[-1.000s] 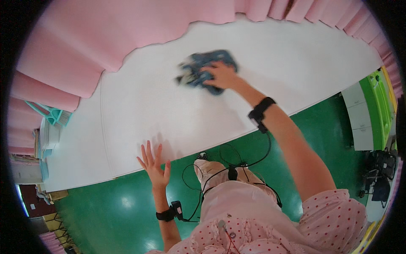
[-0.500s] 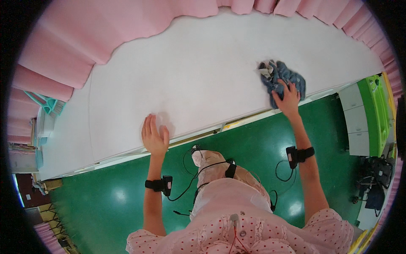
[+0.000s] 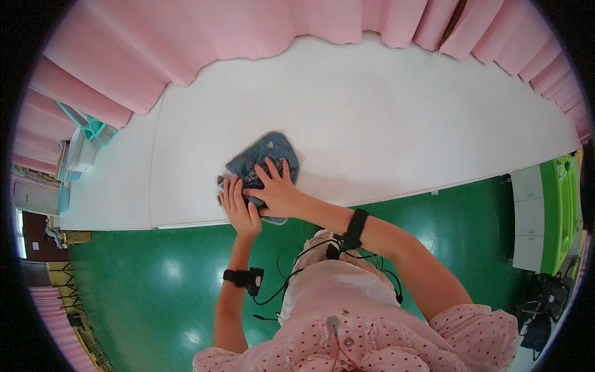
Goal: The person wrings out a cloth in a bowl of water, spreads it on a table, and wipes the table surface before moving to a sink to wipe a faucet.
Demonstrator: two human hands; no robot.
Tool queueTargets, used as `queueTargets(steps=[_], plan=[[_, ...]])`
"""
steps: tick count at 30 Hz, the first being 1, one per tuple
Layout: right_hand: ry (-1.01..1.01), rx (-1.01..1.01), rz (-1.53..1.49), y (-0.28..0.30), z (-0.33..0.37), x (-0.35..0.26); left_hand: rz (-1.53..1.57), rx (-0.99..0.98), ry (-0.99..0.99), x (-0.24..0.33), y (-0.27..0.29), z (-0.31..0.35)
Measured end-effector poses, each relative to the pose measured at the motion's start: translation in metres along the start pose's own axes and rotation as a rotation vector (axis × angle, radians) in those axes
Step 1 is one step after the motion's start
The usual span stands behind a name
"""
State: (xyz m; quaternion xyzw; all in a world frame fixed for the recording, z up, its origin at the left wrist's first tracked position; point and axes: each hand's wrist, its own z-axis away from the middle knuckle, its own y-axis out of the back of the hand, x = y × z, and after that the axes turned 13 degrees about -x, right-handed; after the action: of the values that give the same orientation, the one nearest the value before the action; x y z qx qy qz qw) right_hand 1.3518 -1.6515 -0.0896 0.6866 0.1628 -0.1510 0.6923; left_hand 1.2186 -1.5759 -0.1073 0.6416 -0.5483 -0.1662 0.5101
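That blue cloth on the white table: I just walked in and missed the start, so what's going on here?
A person in a pink dotted top leans over the white table with both hands on a crumpled blue cloth near its front edge. The right hand lies flat on the cloth with fingers spread, and the left hand presses on its left edge beside it. Each wrist carries a black band with wires. Pink curtains hang behind the table, and the floor is green.
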Motion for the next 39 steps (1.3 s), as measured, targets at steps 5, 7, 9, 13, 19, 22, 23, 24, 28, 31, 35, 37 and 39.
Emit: queueTargets(steps=[5, 7, 9, 13, 19, 22, 23, 24, 28, 31, 35, 37, 39], plan=[[0.052, -0.171, 0.034, 0.032, -0.032, 0.043, -0.106, -0.041, 0.008, 0.007, 0.003, -0.005], [-0.023, -0.21, 0.024, 0.049, -0.047, 0.067, -0.13, -0.117, 0.049, 0.009, 0.002, -0.008], [-0.142, -0.27, -0.019, 0.071, -0.049, 0.093, -0.024, -0.188, 0.041, 0.008, 0.003, -0.007], [-0.35, -0.195, -0.058, 0.104, -0.006, 0.172, -0.056, -0.211, 0.042, 0.004, 0.003, -0.003], [-0.658, 0.064, -0.097, 0.129, 0.18, 0.267, -0.035, -0.213, 0.065, 0.016, 0.0, -0.013], [-0.903, 0.115, -0.106, 0.123, 0.251, 0.252, -0.06, -0.238, 0.085, 0.02, 0.01, -0.009], [-0.877, 0.157, -0.106, 0.118, 0.261, 0.248, -0.045, -0.246, 0.095, 0.021, 0.012, -0.013], [-0.85, 0.199, -0.105, 0.114, 0.269, 0.246, -0.045, -0.251, 0.085, 0.024, 0.014, -0.019], [-0.768, 0.207, -0.112, 0.124, 0.285, 0.24, 0.037, -0.245, -0.037, 0.068, 0.003, -0.04], [-0.728, 0.159, -0.098, 0.123, 0.288, 0.237, 0.081, -0.367, -0.121, 0.112, -0.002, -0.056], [-0.672, 0.079, -0.017, 0.157, 0.306, 0.207, 0.349, -0.773, -0.341, 0.176, -0.021, -0.057], [-0.549, 0.125, 0.033, 0.178, 0.329, 0.165, 0.421, -0.933, -0.379, 0.199, -0.025, -0.047], [-0.485, 0.157, -0.135, 0.173, 0.345, 0.154, 0.369, -1.299, -0.317, 0.205, -0.031, -0.049]])
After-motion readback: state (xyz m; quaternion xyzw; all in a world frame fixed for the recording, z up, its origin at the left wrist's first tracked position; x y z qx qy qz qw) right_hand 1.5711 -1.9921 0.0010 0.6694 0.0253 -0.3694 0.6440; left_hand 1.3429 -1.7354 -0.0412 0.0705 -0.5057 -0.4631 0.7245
